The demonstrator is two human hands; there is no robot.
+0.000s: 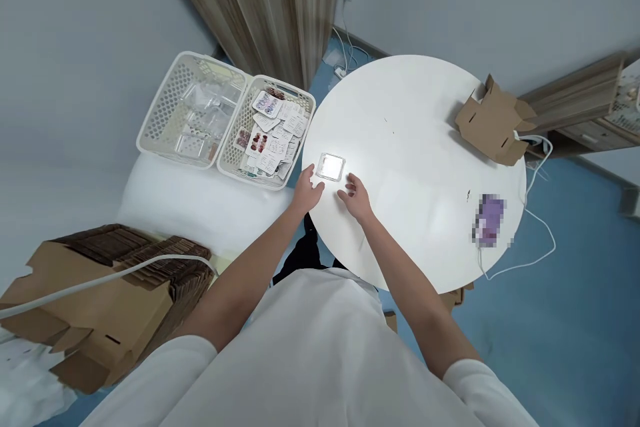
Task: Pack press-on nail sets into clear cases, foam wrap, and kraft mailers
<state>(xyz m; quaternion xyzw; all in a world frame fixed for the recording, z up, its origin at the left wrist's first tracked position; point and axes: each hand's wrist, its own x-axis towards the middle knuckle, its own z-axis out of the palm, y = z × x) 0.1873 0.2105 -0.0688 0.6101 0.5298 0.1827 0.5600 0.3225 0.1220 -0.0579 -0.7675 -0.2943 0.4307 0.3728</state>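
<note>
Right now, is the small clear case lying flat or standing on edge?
Flat: the clear case shows its broad square face from above on the white table.

One head-worn camera looks forward and down, from above, at the table (pixel 420 233).

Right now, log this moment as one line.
left hand: open, beside clear case | right hand: open, beside case | case: flat on white table | cards: in basket

Clear case (pixel 331 167) on white tabletop (pixel 425 220); left hand (pixel 306 192), right hand (pixel 357 199) just beside it, fingers parted. Cards (pixel 273 147) in basket (pixel 250 178).
</note>
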